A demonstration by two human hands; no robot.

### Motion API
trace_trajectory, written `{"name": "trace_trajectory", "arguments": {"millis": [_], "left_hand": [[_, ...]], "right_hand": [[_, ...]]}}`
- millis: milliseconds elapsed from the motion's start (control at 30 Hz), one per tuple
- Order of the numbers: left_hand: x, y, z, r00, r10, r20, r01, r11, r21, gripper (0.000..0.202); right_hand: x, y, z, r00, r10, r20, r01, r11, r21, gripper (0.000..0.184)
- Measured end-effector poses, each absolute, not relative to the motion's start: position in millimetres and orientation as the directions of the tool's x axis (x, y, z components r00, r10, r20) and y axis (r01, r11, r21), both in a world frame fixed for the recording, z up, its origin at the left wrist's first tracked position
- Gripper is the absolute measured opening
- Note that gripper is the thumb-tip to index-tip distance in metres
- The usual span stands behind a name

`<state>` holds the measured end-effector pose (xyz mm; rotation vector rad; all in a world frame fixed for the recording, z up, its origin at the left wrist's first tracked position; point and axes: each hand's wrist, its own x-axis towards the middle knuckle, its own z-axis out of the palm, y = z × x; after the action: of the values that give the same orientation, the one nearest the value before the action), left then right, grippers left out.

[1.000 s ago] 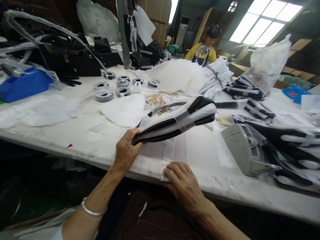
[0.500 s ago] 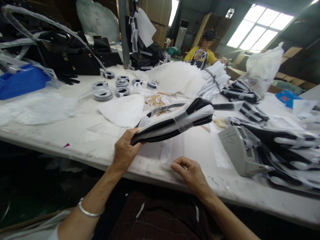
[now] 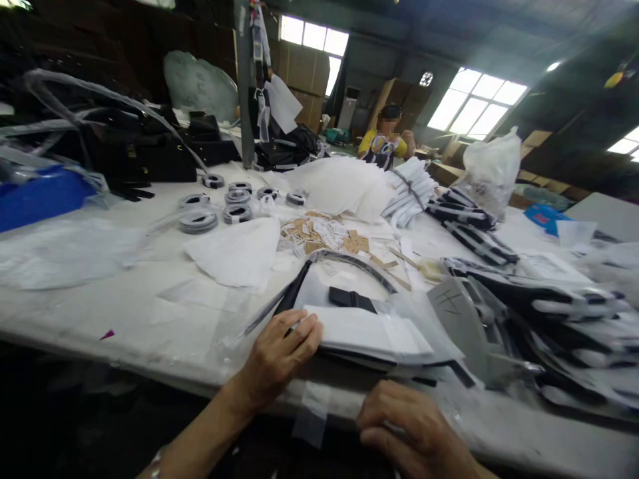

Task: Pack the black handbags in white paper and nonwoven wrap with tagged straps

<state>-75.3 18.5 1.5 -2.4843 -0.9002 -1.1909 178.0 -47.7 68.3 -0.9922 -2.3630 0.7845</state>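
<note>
A flat black handbag (image 3: 352, 299) wrapped in white paper and clear film lies on the table in front of me, its wrapped handle arching away from me. My left hand (image 3: 282, 352) is closed on its near left edge, fingers over the white paper. At the table's front edge, just short of the bag, is my right hand (image 3: 409, 426), its fingers curled together and slightly blurred. Whether anything is in them is hidden. A clear plastic piece (image 3: 312, 412) hangs over the table edge between my hands.
Coiled wrapped straps (image 3: 198, 221) and white sheets (image 3: 244, 249) lie left of the bag. Brown and white tags (image 3: 324, 233) are heaped behind it. A grey tape dispenser (image 3: 462, 319) and stacked wrapped black pieces (image 3: 549, 293) stand close on the right. A person in yellow (image 3: 384, 143) is beyond.
The handbag, held up on its side before, now lies flat on the table with its papered face up. My right hand has moved slightly right and toward me, away from the clear plastic.
</note>
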Motion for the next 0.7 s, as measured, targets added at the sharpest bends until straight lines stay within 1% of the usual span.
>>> {"name": "trace_trajectory", "arguments": {"millis": [67, 133, 233, 300, 367, 433, 500, 600, 700], "left_hand": [[-69, 19, 1, 0.502, 0.384, 0.775, 0.616, -0.788, -0.009, 0.029], [-65, 18, 0, 0.513, 0.369, 0.775, 0.618, -0.785, -0.035, 0.028], [-65, 14, 0, 0.536, 0.358, 0.765, 0.622, -0.78, -0.071, 0.028], [-67, 11, -2, 0.544, 0.351, 0.762, 0.619, -0.781, -0.083, 0.029], [-68, 9, -4, 0.556, 0.346, 0.755, 0.606, -0.791, -0.084, 0.03], [-69, 10, -6, 0.565, 0.344, 0.75, 0.594, -0.8, -0.08, 0.031], [-69, 11, -7, 0.567, 0.344, 0.748, 0.588, -0.806, -0.075, 0.032], [-66, 14, -8, 0.558, 0.334, 0.759, 0.58, -0.812, -0.069, 0.031], [-60, 15, -11, 0.55, 0.334, 0.765, 0.572, -0.818, -0.054, 0.03]], "right_hand": [[185, -44, 87, -0.557, 0.793, 0.245, 0.515, 0.562, -0.647, 0.02], [192, -33, 100, -0.437, 0.858, 0.271, 0.598, 0.502, -0.624, 0.022], [199, 3, 107, -0.271, 0.936, 0.223, 0.735, 0.351, -0.58, 0.031], [200, 39, 102, -0.19, 0.973, 0.131, 0.811, 0.23, -0.538, 0.039], [199, 79, 92, -0.125, 0.992, -0.031, 0.856, 0.092, -0.508, 0.042], [195, 116, 78, -0.033, 0.964, -0.265, 0.846, -0.114, -0.521, 0.042], [190, 145, 64, 0.006, 0.916, -0.402, 0.813, -0.239, -0.532, 0.045], [183, 169, 45, -0.004, 0.868, -0.496, 0.728, -0.338, -0.596, 0.045], [177, 174, 33, -0.057, 0.855, -0.515, 0.608, -0.38, -0.697, 0.039]]}}
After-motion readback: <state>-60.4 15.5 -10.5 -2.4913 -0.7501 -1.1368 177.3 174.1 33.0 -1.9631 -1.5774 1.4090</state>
